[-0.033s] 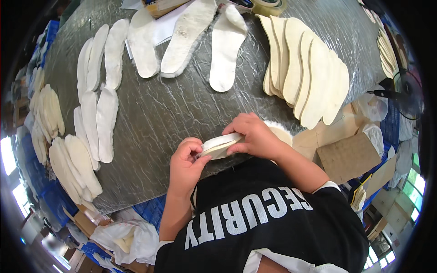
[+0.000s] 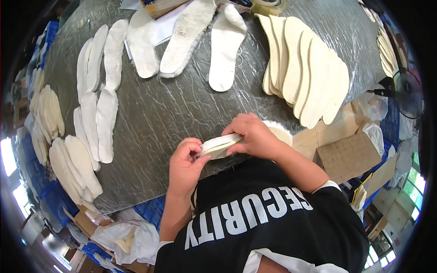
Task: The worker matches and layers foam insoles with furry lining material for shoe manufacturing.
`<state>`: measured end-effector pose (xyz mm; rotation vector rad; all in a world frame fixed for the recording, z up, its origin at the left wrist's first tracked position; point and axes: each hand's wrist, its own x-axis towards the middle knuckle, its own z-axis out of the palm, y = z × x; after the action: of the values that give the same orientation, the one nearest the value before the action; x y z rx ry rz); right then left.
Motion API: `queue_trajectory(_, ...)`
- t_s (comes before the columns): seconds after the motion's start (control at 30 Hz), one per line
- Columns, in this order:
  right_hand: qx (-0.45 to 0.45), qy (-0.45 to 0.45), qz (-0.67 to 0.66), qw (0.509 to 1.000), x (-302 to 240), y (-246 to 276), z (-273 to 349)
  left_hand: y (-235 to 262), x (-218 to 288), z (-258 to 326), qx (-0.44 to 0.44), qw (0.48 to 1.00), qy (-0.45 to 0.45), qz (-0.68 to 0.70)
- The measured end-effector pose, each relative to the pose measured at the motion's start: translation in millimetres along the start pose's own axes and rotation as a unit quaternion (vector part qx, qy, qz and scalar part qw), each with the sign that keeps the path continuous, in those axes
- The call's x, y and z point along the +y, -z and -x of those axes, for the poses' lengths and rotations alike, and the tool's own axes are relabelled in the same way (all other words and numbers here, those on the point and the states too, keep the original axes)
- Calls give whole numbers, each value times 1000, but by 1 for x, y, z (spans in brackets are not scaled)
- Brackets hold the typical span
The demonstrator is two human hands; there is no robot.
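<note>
Insole [image 2: 221, 145], seemingly a stacked pair, pinched between left hand [image 2: 185, 164] and right hand [image 2: 255, 136], above table edge [image 2: 150, 182].

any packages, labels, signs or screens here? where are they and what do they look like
Cardboard piece: right table edge, flat, brown, roughly square.
Tape roll: top edge, round, yellowish.
Open box: top centre, brown, only partly visible.
White sheet: under the fleecy insoles at top, plain white.
Plastic bag: below the table at lower left, crumpled, white.
No screens or signs visible.
</note>
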<state>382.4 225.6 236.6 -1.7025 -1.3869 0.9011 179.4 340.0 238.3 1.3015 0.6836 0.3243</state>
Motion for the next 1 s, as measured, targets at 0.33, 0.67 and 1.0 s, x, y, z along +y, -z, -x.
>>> queue_trajectory(0.33, 15, 4, 19, 1000, -7, -10, 4, -7, 18, -6, -8, 999, 33, -43)
queue_trajectory(0.67, -59, -32, 18, 998, -15, 15, 7, -7, 9, -6, -33, 997, -13, -66)
queue_trajectory(1.0, -157, -138, -54, 976, -29, 34, 16, 10, 7, -6, -31, 999, -16, -20)
